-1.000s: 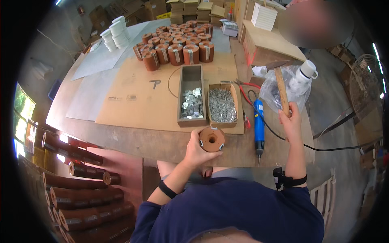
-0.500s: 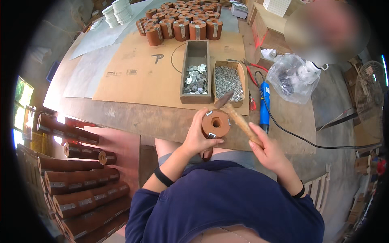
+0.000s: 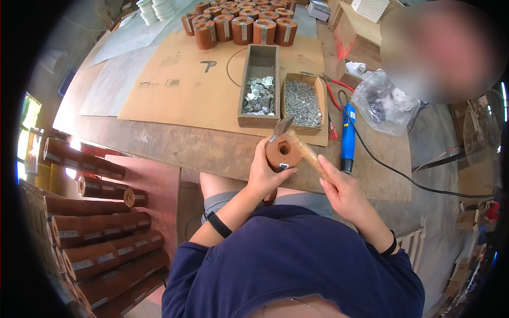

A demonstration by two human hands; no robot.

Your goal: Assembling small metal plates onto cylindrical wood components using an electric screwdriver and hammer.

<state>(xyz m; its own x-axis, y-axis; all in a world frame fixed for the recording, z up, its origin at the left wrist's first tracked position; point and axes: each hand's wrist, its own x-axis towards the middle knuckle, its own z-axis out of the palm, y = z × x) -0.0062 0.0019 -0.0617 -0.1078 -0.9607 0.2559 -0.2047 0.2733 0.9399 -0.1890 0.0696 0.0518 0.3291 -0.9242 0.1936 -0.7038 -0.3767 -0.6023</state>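
My left hand is wrapped round a reddish-brown cylinder at the near edge of the table. The cylinder has a hole in its middle, and small metal clips sit on its rim. In my right hand is a hammer with a pale wooden handle, gripped partway along. Its dark metal head hangs over the cylinder's far side, close to the clip at the upper left; I cannot tell whether they touch. Beyond the hammer stand a wooden box of small metal plates and a cardboard box of nails.
Rows of similar brown cylinders stand at the table's far side. To the right lie a blue power tool, its black cable, red-handled pliers and a plastic bag. Long brown rolls are stacked at the lower left. Blurring hides the upper right.
The hammer head has shifted left and come closer to the cylinder's upper-left clip. My left hand keeps its hold on the cylinder. The whole view has shifted slightly.
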